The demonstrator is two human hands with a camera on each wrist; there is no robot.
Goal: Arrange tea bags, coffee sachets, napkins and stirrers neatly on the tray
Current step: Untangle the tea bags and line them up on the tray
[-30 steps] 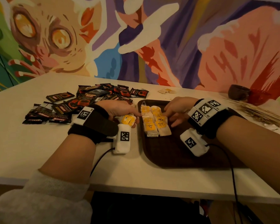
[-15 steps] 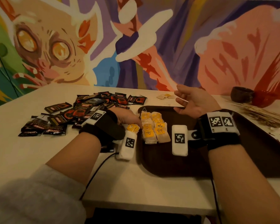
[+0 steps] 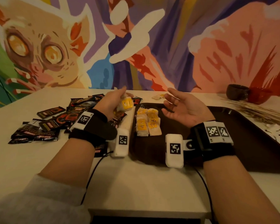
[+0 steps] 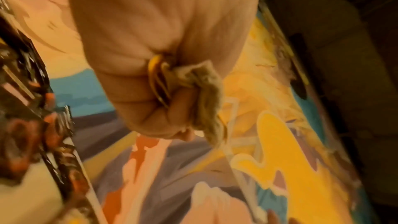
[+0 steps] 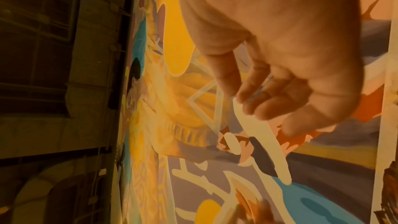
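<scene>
A dark brown tray [image 3: 233, 152] lies on the white table. Several yellow-labelled tea bags [image 3: 148, 122] lie in two short rows near its left end. My left hand [image 3: 115, 102] is raised just left of the tray and grips a small bunch of tea bags [image 3: 127, 103]; the left wrist view shows my left hand [image 4: 172, 94] curled round the bunch of tea bags [image 4: 206, 98]. My right hand [image 3: 183, 105] hovers palm-up over the tray's far part, fingers relaxed and empty; the right wrist view shows my right hand [image 5: 269, 94] empty too.
Dark coffee sachets [image 3: 55, 123] lie scattered on the table left of the tray. A bundle of wooden stirrers [image 3: 255, 110] lies at the right, behind it a dark bowl [image 3: 236, 92] and a red one [image 3: 259, 95]. White napkins [image 3: 276, 131] sit at the tray's right edge.
My left hand has lifted off the table with the tea bags. My right hand left the tea bags on the tray, rose and turned palm-up.
</scene>
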